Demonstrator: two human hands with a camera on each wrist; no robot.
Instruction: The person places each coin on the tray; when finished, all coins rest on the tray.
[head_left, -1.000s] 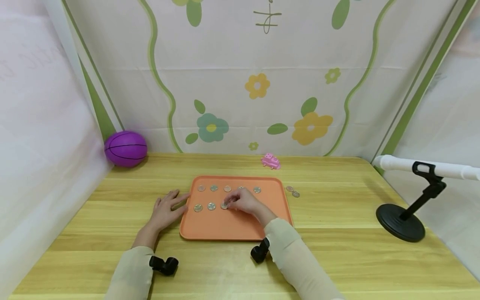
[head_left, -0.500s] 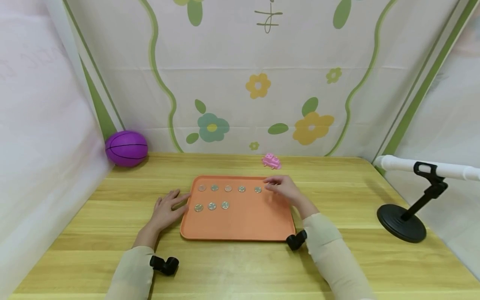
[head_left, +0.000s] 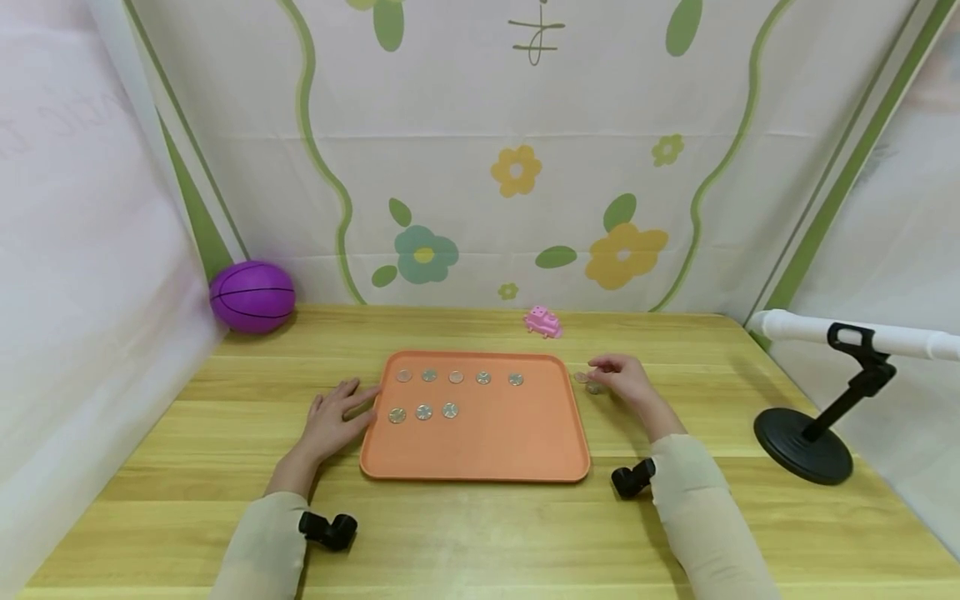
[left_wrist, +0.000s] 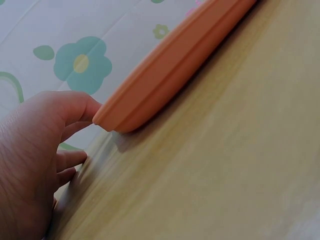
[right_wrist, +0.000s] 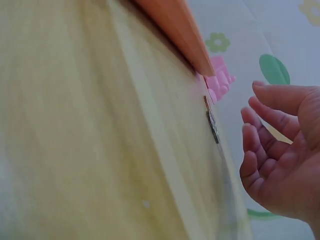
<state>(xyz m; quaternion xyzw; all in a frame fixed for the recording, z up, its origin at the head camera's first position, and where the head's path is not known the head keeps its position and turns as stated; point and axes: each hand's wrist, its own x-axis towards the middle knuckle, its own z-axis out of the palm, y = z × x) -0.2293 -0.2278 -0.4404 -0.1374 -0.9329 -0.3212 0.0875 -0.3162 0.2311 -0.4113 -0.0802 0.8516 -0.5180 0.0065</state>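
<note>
An orange tray [head_left: 480,458] lies on the wooden table, with several coins on it in two rows; one coin [head_left: 450,410] ends the nearer row. My left hand [head_left: 333,423] rests at the tray's left edge, its fingertips touching the rim, as the left wrist view also shows. Off the tray's right side lie two more coins, one coin [head_left: 581,377] paler and the other coin [head_left: 595,388] partly under my fingers in the head view. Just above them hovers my right hand [head_left: 626,383]; in the right wrist view its loosely bent fingers are apart from the coins and hold nothing.
A pink toy train [head_left: 542,322] stands behind the tray. At the back left corner sits a purple ball [head_left: 252,297]. On the right, a black stand [head_left: 802,446] bears a white tube [head_left: 862,333]. A patterned cloth [head_left: 450,167] encloses the table.
My right hand let go of the third coin in the nearer row and moved right, across the tray's edge, to the two loose coins. The left hand has stayed put.
</note>
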